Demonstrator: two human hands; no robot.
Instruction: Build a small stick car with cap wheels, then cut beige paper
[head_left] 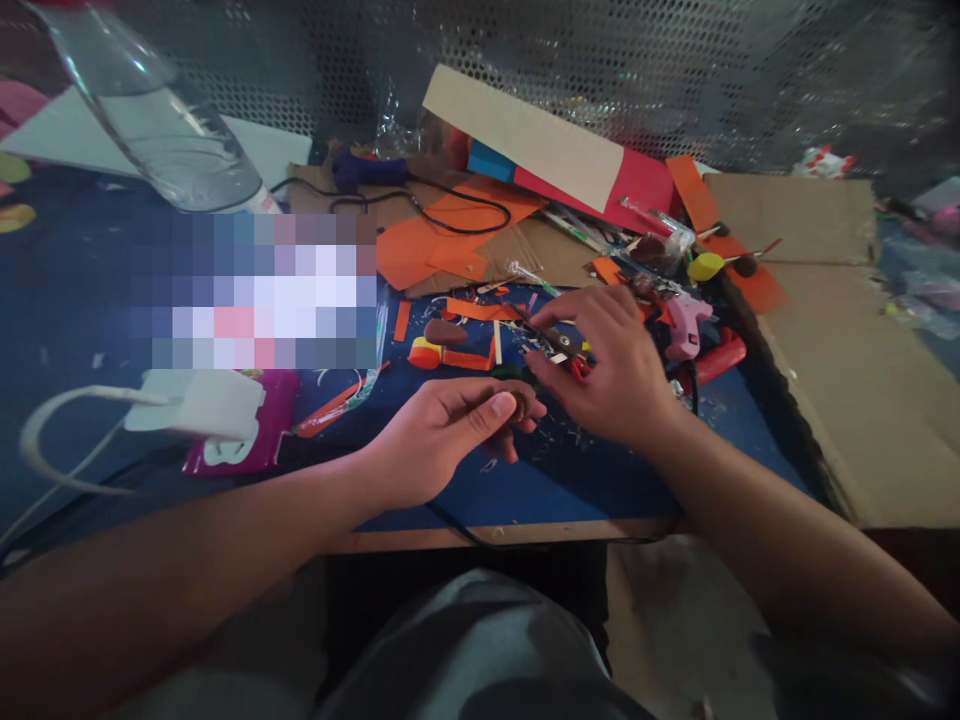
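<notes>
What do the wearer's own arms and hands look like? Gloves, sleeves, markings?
Left hand and right hand: ungloved, no rings or markings visible. Left forearm and right forearm: no watch, cuff or sleeve visible. Greyish clothing on the lap.

This looks like a craft workshop: the blue table (555,490) bears scissors (562,340), a pink glue gun (685,327) and orange paper strips (486,309), with perforated sheeting (322,80) standing behind it.

Scissors (559,337) L of glue gun (684,325), cardbd (862,370) far R; btl (176,140) back L, charger (217,402) in front.
</notes>
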